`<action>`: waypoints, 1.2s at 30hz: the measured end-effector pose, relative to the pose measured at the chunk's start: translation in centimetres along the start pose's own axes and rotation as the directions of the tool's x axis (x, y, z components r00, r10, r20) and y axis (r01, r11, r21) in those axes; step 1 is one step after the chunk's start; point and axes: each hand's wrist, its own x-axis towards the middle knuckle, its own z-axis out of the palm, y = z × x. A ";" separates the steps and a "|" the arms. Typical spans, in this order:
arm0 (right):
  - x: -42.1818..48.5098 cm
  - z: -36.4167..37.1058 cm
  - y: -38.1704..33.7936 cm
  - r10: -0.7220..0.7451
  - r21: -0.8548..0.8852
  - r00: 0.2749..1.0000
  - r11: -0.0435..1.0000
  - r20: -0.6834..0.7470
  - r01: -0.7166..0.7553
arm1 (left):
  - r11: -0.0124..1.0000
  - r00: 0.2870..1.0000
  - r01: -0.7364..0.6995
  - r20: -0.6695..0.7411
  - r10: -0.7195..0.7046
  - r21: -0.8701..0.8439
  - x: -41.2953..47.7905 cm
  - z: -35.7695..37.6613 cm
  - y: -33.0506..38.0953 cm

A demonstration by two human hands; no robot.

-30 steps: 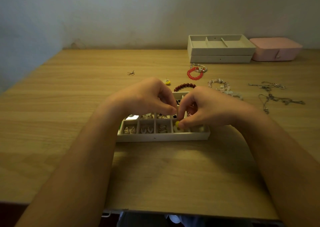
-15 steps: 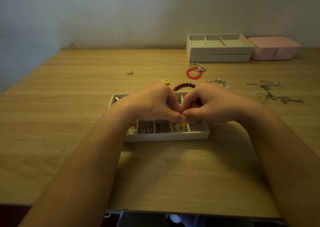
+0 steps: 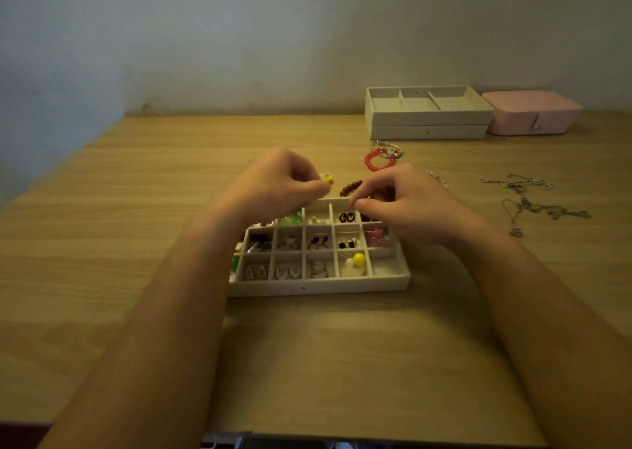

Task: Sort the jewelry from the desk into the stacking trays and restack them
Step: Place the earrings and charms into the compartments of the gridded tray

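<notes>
**Two hands over the back of the jewelry tray**

The jewelry tray [image 3: 318, 287] sits on the desk [image 3: 136, 243]. It is split into many little boxes, and most of them hold small earrings. A yellow ball [image 3: 359, 258] lies in the tray's front row, one box in from the right end. Pink flower pieces [image 3: 376, 238] lie at the right end of the middle row.

The left hand [image 3: 273, 188] hangs over the tray's back left part. Its fingers are curled, with the thumb and first finger tip to tip. A small yellow earring [image 3: 328, 177] shows just beside those tips, behind the tray. I cannot tell if the hand holds it.

The right hand [image 3: 407, 202] hangs over the tray's back right corner. Its fingers are curled too, and the thumb is close to the first finger. I cannot tell if anything is between them.

A dark red bead bracelet [image 3: 350, 187] lies just behind the tray, partly hidden by the right hand. A bright red bracelet [image 3: 378, 161] lies farther back. Two stacked trays [image 3: 427, 130] stand by the wall, well behind the tray and to its right. A pink box [image 3: 530, 116] sits just beside them. Silver chains [image 3: 533, 199] lie to the right of the tray, well apart from it.
</notes>
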 end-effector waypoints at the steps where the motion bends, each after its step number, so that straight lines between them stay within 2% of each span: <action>1: 0.4 0.3 0.3 0.012 0.013 0.998 1.000 -0.057 -0.011 | 0.998 0.999 0.042 -0.033 -0.041 0.038 0.6 0.0 -0.2; 5: 2.0 1.2 1.5 0.106 0.134 0.964 0.988 -0.244 -0.075 | 0.977 0.985 0.116 -0.147 -0.091 0.177 3.7 0.8 -0.2; 8: 2.5 1.4 2.3 0.140 0.137 0.934 0.986 -0.328 -0.099 | 0.956 0.989 0.077 -0.142 -0.037 0.283 5.8 1.7 0.0; 12: 2.4 1.4 2.6 0.141 0.154 0.927 0.984 -0.348 -0.091 | 0.923 0.995 0.068 -0.094 -0.034 0.379 7.5 2.8 -0.7; 23: 1.9 1.5 1.9 0.096 0.129 0.931 0.990 -0.352 -0.053 | 0.938 0.994 0.077 -0.103 -0.044 0.338 7.7 3.2 -1.8; 25: 1.7 1.4 1.8 0.085 0.137 0.938 0.990 -0.336 -0.040 | 0.966 0.986 0.090 -0.156 -0.053 0.240 7.2 2.7 -1.3; 27: 1.4 1.4 1.5 0.058 0.154 0.952 0.988 -0.300 -0.011 | 0.995 0.974 0.076 -0.220 -0.060 0.064 5.7 2.0 -0.5; 29: 1.0 1.3 1.1 0.042 0.201 0.959 0.979 -0.281 0.017 | 0.990 0.971 0.051 -0.227 -0.080 -0.133 3.4 1.3 0.5; 32: 0.6 1.1 0.4 0.013 0.283 0.965 0.957 -0.262 0.064 | 0.897 0.988 0.079 -0.084 -0.128 -0.435 -0.6 0.6 1.2; 36: 0.1 0.7 -0.6 -0.085 0.354 0.988 0.927 -0.131 0.127 | 0.778 0.992 0.096 -0.004 -0.126 -0.621 -3.9 0.6 1.4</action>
